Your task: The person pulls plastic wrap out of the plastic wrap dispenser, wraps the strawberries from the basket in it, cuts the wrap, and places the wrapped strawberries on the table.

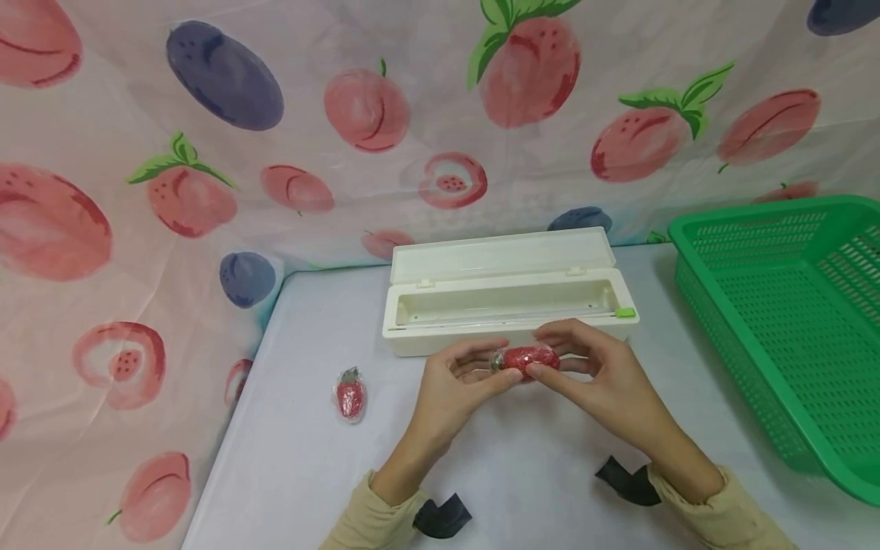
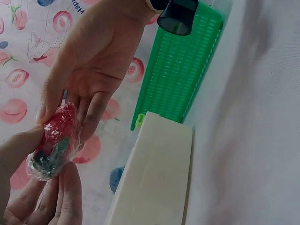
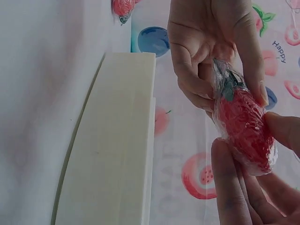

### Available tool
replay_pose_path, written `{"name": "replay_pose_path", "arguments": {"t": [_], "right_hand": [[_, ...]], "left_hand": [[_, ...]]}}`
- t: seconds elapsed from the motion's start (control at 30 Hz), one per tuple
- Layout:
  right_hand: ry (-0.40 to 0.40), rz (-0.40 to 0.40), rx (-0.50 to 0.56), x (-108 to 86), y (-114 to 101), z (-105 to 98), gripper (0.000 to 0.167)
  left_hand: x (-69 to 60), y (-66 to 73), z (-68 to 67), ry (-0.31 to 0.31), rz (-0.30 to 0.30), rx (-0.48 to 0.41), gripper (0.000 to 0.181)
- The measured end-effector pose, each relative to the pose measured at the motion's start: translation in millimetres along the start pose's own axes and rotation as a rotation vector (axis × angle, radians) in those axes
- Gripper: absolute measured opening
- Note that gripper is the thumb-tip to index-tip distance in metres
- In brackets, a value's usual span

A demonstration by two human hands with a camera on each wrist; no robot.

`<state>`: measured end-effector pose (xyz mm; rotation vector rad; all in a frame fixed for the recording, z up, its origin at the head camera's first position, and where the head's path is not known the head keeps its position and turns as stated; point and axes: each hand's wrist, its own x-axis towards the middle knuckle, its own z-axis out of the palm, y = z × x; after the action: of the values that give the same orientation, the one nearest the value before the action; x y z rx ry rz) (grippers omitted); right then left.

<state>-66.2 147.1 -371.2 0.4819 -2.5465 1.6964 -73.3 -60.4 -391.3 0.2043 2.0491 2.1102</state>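
Note:
A red strawberry with a green leafy top (image 1: 531, 357), wrapped in clear plastic film, is held between both hands above the table. My left hand (image 1: 450, 386) pinches its leafy end between thumb and fingers. At the other end, my right hand (image 1: 608, 376) grips the red tip the same way. Crinkled film shows round the strawberry (image 3: 246, 122) in the right wrist view, and bunches past the leaves in both wrist views. A second film-wrapped strawberry (image 1: 351, 397) lies on the table to the left of my hands. Just behind the hands stands a white cling film dispenser (image 1: 412, 345), lid raised.
A green slotted basket (image 1: 756, 397) stands at the right. On the dispenser's front edge sits a small light-green slider (image 1: 626, 312). Black straps (image 1: 443, 518) show near the wrists. A fruit-patterned cloth (image 1: 440, 99) hangs behind the white-covered table (image 1: 275, 458).

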Motion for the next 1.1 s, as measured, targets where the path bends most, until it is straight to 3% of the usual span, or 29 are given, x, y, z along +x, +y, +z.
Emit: {"name": "replay_pose_path", "arguments": {"t": [0.17,0.47,0.67,0.8,0.93,1.1], "right_hand": [[-0.033,-0.003,-0.043,-0.4,-0.2,0.8,0.040],[-0.137,0.038,0.013,0.9,0.7,4.1,0.044],[-0.152,0.064,0.019,1.2,0.9,5.5,0.042],[-0.137,0.053,0.014,1.3,2.1,5.7,0.036],[-0.129,0.050,0.024,0.7,2.4,7.5,0.035],[-0.099,0.032,0.050,-0.1,2.3,10.2,0.035]], "left_hand": [[0.1,2.2,-1.7,0.019,0.006,-0.020,0.044],[1.3,-0.1,-2.9,0.041,0.008,-0.054,0.042],[1.1,-1.8,-1.8,0.072,0.024,-0.076,0.032],[0.8,-3.8,-0.2,0.046,0.050,-0.126,0.029],[0.6,-4.2,0.5,0.013,0.066,-0.121,0.029],[1.2,-3.2,-0.4,-0.015,0.037,-0.117,0.033]]}}
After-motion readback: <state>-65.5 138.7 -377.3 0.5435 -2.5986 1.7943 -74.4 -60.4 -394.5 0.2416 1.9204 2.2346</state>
